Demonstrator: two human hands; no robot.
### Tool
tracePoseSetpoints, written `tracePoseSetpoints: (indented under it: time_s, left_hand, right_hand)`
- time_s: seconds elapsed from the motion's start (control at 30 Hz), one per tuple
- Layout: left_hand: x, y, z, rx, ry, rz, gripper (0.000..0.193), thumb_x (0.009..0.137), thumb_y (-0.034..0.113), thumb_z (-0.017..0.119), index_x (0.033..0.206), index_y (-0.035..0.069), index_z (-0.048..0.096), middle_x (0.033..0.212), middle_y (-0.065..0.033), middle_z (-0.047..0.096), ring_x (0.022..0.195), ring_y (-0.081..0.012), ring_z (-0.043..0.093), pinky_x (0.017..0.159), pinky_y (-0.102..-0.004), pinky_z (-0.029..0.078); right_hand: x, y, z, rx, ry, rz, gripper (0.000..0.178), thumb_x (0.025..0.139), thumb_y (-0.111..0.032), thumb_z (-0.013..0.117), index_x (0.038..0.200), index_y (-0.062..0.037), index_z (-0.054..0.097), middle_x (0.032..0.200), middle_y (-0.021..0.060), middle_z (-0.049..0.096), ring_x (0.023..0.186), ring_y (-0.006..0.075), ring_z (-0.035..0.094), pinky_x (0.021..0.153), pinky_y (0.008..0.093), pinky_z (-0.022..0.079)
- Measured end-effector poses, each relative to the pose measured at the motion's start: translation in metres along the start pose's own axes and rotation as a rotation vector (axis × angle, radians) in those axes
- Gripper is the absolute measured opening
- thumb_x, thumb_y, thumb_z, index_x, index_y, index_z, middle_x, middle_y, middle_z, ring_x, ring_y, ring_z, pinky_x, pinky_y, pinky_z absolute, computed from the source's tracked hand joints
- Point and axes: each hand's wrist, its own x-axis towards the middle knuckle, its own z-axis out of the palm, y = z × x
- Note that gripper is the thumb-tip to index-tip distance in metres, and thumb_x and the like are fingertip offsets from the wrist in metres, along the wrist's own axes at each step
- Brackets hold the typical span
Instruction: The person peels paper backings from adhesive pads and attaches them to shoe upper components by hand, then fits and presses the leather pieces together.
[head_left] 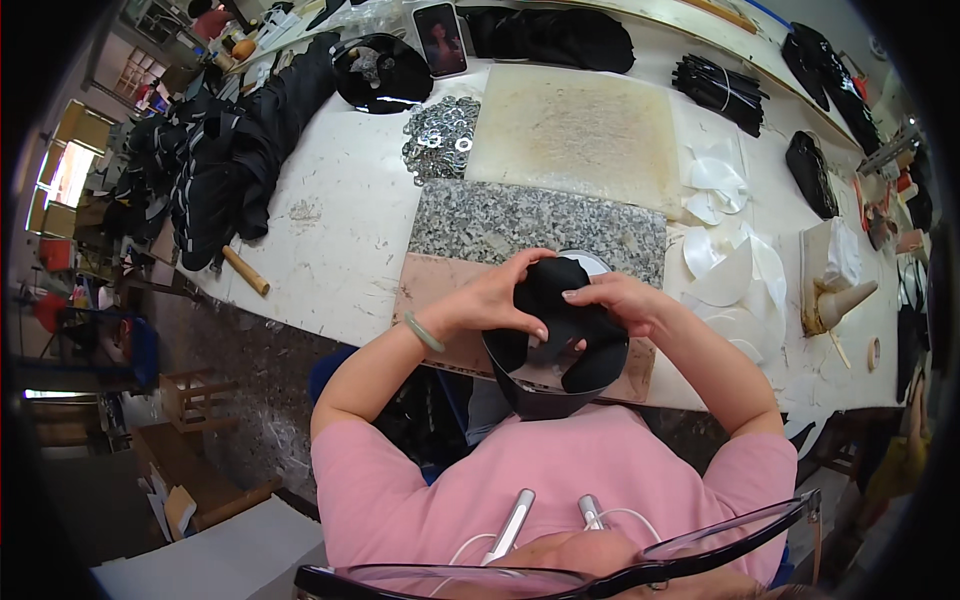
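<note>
Between my hands is a black, flexible leather-like piece (551, 387), bent into a curved, open shape at the table's near edge. My left hand (497, 300) holds its left upper part, with fingers curled behind and the thumb in front. Opposite it, my right hand (628, 302) grips the right upper part, its thumb lying on the black surface. Part of a white rounded piece (588, 262) shows just behind the black one. Under my hands lies a pinkish slab (425, 283), and a speckled granite slab (540, 218) adjoins it on the far side.
Beyond the granite lie a pale board (580, 125) and a heap of metal rings (440, 138). A phone (440, 40) stands behind. Black goods (225, 165) cover the left side, near a wooden stick (246, 271). White cut sheets (722, 275) and bundled black strips (718, 92) are right.
</note>
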Motion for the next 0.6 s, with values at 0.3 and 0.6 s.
tracePoseSetpoints:
  time_s: [0.3, 0.6]
  left_hand:
    - [-0.004, -0.021, 0.001, 0.145, 0.087, 0.119, 0.05, 0.072, 0.024, 0.081, 0.109, 0.001, 0.058, 0.097, -0.0067, 0.059, 0.09, -0.0152, 0.057, 0.079, -0.0297, 0.046]
    - [-0.005, -0.015, 0.0, 0.105, 0.007, 0.007, 0.054, 0.072, 0.026, 0.081, 0.112, 0.001, 0.056, 0.101, -0.0086, 0.058, 0.099, -0.0186, 0.055, 0.086, -0.0304, 0.044]
  right_hand:
    - [-0.02, 0.007, 0.007, -0.371, -0.028, -0.241, 0.054, 0.079, -0.009, 0.072, 0.126, 0.0024, 0.046, 0.111, 0.0117, 0.061, 0.093, 0.0184, 0.063, 0.088, 0.0323, 0.05]
    - [-0.011, 0.016, -0.01, -0.445, -0.104, -0.194, 0.047, 0.082, -0.004, 0.067, 0.125, 0.0035, 0.049, 0.111, 0.0098, 0.062, 0.094, 0.0172, 0.063, 0.085, 0.0309, 0.051]
